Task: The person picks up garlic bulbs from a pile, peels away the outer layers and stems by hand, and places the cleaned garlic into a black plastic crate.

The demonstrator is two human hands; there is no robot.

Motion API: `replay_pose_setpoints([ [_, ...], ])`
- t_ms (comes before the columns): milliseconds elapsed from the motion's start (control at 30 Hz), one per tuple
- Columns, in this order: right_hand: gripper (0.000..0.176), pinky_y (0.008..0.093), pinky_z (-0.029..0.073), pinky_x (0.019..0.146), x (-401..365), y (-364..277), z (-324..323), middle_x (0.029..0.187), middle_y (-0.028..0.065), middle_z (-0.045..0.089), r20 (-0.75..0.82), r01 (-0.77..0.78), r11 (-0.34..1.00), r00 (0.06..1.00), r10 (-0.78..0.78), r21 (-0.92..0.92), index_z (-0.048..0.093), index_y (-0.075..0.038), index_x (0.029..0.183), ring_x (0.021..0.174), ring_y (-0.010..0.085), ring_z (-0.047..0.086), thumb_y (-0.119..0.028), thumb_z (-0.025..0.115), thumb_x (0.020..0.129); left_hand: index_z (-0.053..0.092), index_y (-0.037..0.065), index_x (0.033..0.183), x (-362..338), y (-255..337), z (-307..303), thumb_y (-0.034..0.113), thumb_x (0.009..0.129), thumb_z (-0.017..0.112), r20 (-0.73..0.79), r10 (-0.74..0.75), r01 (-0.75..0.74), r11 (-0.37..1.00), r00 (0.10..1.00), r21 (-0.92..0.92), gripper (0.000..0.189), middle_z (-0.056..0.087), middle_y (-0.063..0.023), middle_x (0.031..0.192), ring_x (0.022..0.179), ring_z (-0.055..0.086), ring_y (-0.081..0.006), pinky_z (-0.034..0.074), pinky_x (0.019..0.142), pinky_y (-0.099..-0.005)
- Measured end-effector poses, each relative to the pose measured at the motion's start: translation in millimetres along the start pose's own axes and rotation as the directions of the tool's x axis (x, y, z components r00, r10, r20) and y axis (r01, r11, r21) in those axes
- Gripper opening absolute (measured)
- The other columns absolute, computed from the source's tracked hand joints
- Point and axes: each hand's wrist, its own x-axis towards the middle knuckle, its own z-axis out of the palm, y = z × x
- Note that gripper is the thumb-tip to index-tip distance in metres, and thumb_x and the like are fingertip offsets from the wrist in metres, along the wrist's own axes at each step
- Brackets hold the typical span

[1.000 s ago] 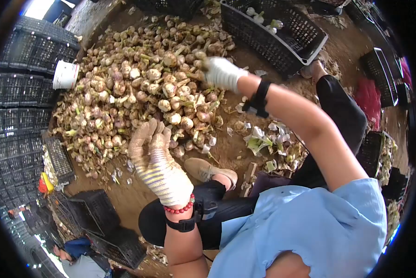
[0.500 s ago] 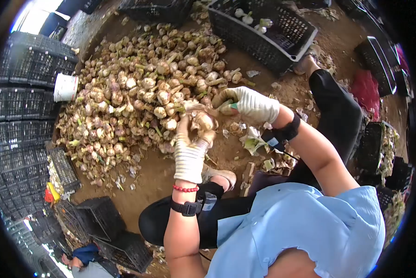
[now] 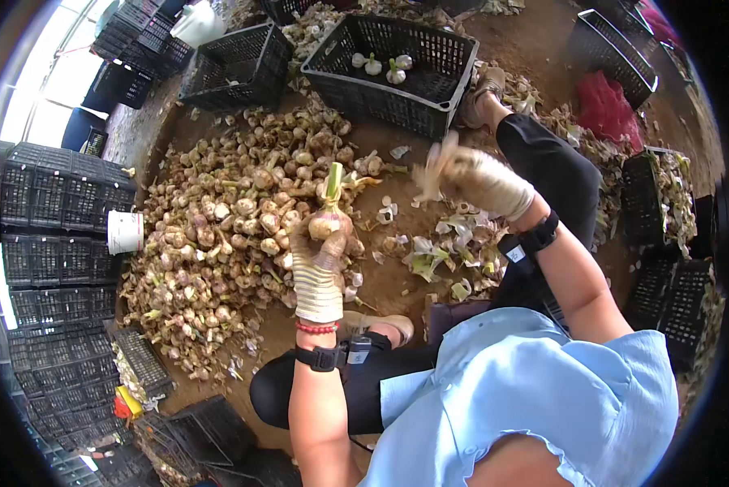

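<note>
My left hand (image 3: 316, 264), in a striped, soiled glove, is closed around a garlic bulb (image 3: 330, 224). The bulb stands upright with its cut green stem pointing up and loose outer skin hanging to the right. My right hand (image 3: 482, 180), also gloved, is off to the right, above the littered ground and short of the crate. Motion smears its fingers; something pale and papery shows by them, but I cannot make out whether it is held. A large heap of garlic (image 3: 226, 211) lies just beyond and left of my left hand.
A black crate (image 3: 380, 101) at the back holds several cleaned white bulbs. Another black crate (image 3: 238, 69) stands left of it. Peeled skins (image 3: 441, 252) litter the ground at right. A white bucket (image 3: 126, 232) and stacked crates (image 3: 60, 272) are at left; a red net bag (image 3: 608, 114) lies far right.
My right hand has drawn away from the bulb, up and to the right. The bulb now stands upright in my left hand, its stem showing. The view has shifted, bringing more crates in.
</note>
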Motion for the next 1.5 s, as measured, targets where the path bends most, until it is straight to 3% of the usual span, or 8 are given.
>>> replay_pose_setpoints([
  [100, 0.040, 0.0305, 0.053, 0.083, -19, 28, -10, 0.093, 0.0021, 0.064, -0.199, -0.198, -0.029, 0.944, 0.263, -0.980, 0.058, -0.001, 0.130, 0.091, 0.0156, 0.064, -0.022, 0.066, 0.097, 0.048, 0.005, 0.127, 3, -7, 8, 0.004, 0.075, 0.085, -0.041, 0.105, -0.096, 0.981, 0.994, 0.169, 0.064, 0.056, -0.0065, 0.116, 0.098, 0.057, -0.0160, 0.051, 0.093, -0.0313],
  [200, 0.048, 0.0331, 0.052, 0.088, -15, 4, 51, 0.114, 0.0070, 0.069, -0.099, -0.261, 0.815, 0.964, 0.245, -0.518, 0.053, -0.001, 0.138, 0.102, 0.0173, 0.064, -0.032, 0.059, 0.101, 0.045, 0.004, 0.127, -2, -19, 9, 0.003, 0.074, 0.085, 0.083, 0.422, -0.378, 0.687, 0.903, 0.621, 0.067, 0.054, -0.0078, 0.118, 0.102, 0.055, -0.0174, 0.050, 0.095, -0.0318],
  [300, 0.053, 0.0262, 0.047, 0.090, 3, 6, 86, 0.116, 0.0040, 0.064, 0.117, -0.029, 0.955, 0.991, 0.066, -0.297, 0.052, -0.001, 0.139, 0.104, 0.0091, 0.056, -0.041, 0.054, 0.103, 0.046, 0.003, 0.125, 1, -28, 5, 0.005, 0.069, 0.088, 0.287, 0.612, -0.526, 0.254, 0.737, 0.812, 0.069, 0.054, -0.0137, 0.114, 0.102, 0.056, -0.0283, 0.048, 0.094, -0.0393],
  [367, 0.057, 0.0193, 0.041, 0.072, 24, 45, 90, 0.096, -0.0063, 0.057, 0.168, 0.325, 0.909, 0.943, -0.289, -0.262, 0.050, -0.003, 0.142, 0.083, 0.0024, 0.047, -0.045, 0.055, 0.103, 0.047, 0.003, 0.123, -2, -27, 10, 0.005, 0.066, 0.089, 0.354, 0.670, -0.598, 0.169, 0.653, 0.783, 0.071, 0.054, -0.0163, 0.111, 0.102, 0.056, -0.0326, 0.047, 0.093, -0.0421],
  [467, 0.053, 0.0213, 0.044, 0.079, 34, 27, 118, 0.099, -0.0052, 0.059, 0.074, -0.018, 0.979, 0.997, 0.034, -0.204, 0.054, -0.002, 0.136, 0.089, 0.0042, 0.049, -0.043, 0.056, 0.102, 0.044, 0.007, 0.126, -3, -31, 4, -0.013, 0.067, 0.083, 0.303, 0.653, -0.596, 0.284, 0.694, 0.751, 0.073, 0.054, -0.0096, 0.121, 0.106, 0.056, -0.0188, 0.053, 0.094, -0.0335],
  [933, 0.027, 0.0259, 0.048, 0.082, 29, 16, 116, 0.098, -0.0015, 0.065, 0.023, -0.008, 0.907, 1.000, 0.019, -0.422, 0.063, -0.002, 0.116, 0.093, 0.0057, 0.053, -0.025, 0.058, 0.103, 0.043, 0.003, 0.127, -16, -20, 8, -0.003, 0.070, 0.086, 0.282, 0.590, -0.528, 0.298, 0.757, 0.795, 0.071, 0.059, -0.0125, 0.115, 0.104, 0.059, -0.0187, 0.053, 0.091, -0.0350],
  [1267, 0.017, 0.0296, 0.049, 0.079, 29, 12, 96, 0.099, 0.0058, 0.064, 0.091, 0.077, 0.715, 0.996, -0.018, -0.694, 0.062, -0.002, 0.113, 0.090, 0.0102, 0.055, -0.007, 0.055, 0.098, 0.043, 0.004, 0.130, -12, -20, 21, 0.001, 0.077, 0.082, 0.148, 0.420, -0.419, 0.682, 0.895, 0.599, 0.066, 0.058, -0.0101, 0.116, 0.103, 0.059, -0.0191, 0.050, 0.095, -0.0335],
  [1500, 0.018, 0.0352, 0.049, 0.070, 23, 22, 95, 0.081, 0.0145, 0.064, -0.005, 0.126, 0.768, 0.986, -0.165, -0.628, 0.063, 0.001, 0.106, 0.075, 0.0183, 0.060, -0.013, 0.060, 0.094, 0.054, 0.007, 0.119, -9, -7, 22, 0.042, 0.092, 0.065, -0.004, -0.132, 0.131, 0.986, 0.991, -0.101, 0.046, 0.063, -0.0067, 0.104, 0.086, 0.062, -0.0169, 0.054, 0.073, -0.0291],
])
